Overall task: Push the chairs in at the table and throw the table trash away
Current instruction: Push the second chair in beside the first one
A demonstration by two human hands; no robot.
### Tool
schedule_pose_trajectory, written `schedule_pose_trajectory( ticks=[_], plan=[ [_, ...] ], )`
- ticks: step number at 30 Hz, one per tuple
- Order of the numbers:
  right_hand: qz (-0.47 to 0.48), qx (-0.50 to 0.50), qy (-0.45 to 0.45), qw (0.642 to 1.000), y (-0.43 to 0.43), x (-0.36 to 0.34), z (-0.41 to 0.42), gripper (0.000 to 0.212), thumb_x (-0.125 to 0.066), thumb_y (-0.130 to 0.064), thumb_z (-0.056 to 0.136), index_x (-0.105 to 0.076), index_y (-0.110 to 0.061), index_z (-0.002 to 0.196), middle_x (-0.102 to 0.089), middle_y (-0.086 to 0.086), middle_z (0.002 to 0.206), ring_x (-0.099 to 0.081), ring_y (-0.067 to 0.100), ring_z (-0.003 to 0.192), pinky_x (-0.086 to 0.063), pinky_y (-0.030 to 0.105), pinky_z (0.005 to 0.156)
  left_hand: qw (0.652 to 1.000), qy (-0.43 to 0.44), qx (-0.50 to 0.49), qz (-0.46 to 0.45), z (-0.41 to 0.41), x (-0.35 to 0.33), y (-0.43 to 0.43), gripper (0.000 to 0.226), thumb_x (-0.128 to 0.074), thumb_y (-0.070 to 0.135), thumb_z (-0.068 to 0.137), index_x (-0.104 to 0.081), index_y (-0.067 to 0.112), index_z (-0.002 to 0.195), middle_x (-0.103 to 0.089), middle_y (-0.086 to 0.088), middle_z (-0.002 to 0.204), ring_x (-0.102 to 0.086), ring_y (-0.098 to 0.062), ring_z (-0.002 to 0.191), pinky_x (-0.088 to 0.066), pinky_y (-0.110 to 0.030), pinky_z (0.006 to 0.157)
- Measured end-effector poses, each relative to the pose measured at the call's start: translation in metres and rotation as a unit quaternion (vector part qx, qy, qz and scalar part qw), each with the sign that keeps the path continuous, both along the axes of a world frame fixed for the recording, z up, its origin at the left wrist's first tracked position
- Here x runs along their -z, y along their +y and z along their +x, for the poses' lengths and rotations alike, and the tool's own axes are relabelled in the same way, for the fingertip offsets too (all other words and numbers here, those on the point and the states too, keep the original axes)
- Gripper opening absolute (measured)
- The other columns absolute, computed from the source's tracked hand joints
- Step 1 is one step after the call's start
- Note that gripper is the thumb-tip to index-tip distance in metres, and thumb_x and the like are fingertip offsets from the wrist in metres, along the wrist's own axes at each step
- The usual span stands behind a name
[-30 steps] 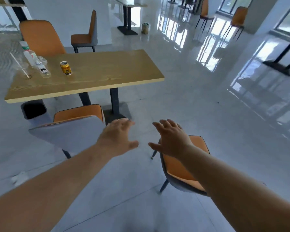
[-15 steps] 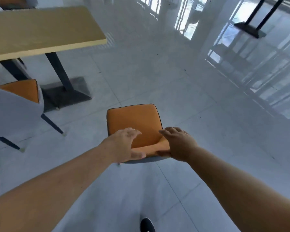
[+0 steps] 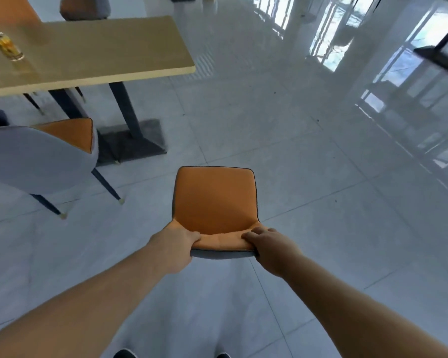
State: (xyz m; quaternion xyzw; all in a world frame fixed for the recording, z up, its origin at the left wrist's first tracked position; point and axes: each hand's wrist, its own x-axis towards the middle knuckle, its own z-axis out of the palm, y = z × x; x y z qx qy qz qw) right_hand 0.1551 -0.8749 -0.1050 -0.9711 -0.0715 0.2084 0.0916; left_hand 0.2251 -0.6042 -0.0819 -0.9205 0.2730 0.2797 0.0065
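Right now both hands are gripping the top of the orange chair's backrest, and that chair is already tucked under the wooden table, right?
Not quite. Both the left hand and the right hand do grip the orange chair by its backrest top, but the head view shows it standing out on open floor, apart from the wooden table.

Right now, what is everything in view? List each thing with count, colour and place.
held chair: 1, orange seat, centre floor, away from the table
second chair: 1, grey back, orange seat, left, by the table base
far chair: 1, orange and grey, beyond the table
table: 1, light wood, upper left
can: 1, yellow, blurred, on the table's left part
shoes: 2 dark tips, bottom edge
hands: left and right, gripping the held chair's backrest top
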Motion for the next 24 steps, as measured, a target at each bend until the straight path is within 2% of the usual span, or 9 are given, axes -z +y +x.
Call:
schedule_pose_trajectory(
  ticks=[4,13,18,24],
  plan=[
    [0.011,-0.02,-0.004,1.0,0.044,0.002,0.045,0.045,-0.058,-0.019,0.099,-0.052,-0.032,0.142,-0.057,-0.002,0.135,-0.055,0.029,0.115,-0.049,0.039,0.091,1.0,0.01,-0.026,-0.014,0.037,-0.002,0.048,0.035,-0.054,0.034,0.095,-0.056,0.043,0.128,-0.066,0.006,0.111,-0.061,-0.022,0.097,-0.057,-0.042,0.085],
    [0.015,-0.06,0.013,0.998,0.167,-0.002,0.181,0.046,-0.058,-0.022,0.101,-0.048,-0.036,0.143,-0.051,-0.002,0.141,-0.052,0.028,0.123,-0.052,0.042,0.096,0.997,0.012,-0.079,-0.024,0.143,-0.004,0.18,0.034,-0.055,0.028,0.093,-0.056,0.04,0.125,-0.063,0.004,0.108,-0.06,-0.023,0.097,-0.057,-0.044,0.086],
    [0.03,-0.089,-0.004,0.996,0.23,-0.005,0.269,0.043,-0.058,-0.025,0.102,-0.049,-0.035,0.144,-0.055,-0.001,0.139,-0.054,0.027,0.122,-0.051,0.039,0.098,0.993,-0.012,-0.106,-0.047,0.212,-0.007,0.248,0.03,-0.059,0.032,0.096,-0.056,0.04,0.124,-0.062,0.004,0.111,-0.06,-0.022,0.099,-0.058,-0.044,0.087],
    [0.012,-0.122,-0.012,0.992,0.269,-0.005,0.368,0.04,-0.058,-0.028,0.103,-0.051,-0.033,0.142,-0.06,0.0,0.131,-0.058,0.028,0.115,-0.051,0.039,0.093,0.986,-0.042,-0.136,-0.085,0.294,-0.002,0.296,0.039,-0.062,0.028,0.091,-0.057,0.043,0.127,-0.063,0.008,0.114,-0.061,-0.02,0.101,-0.056,-0.042,0.084]
  ],
)
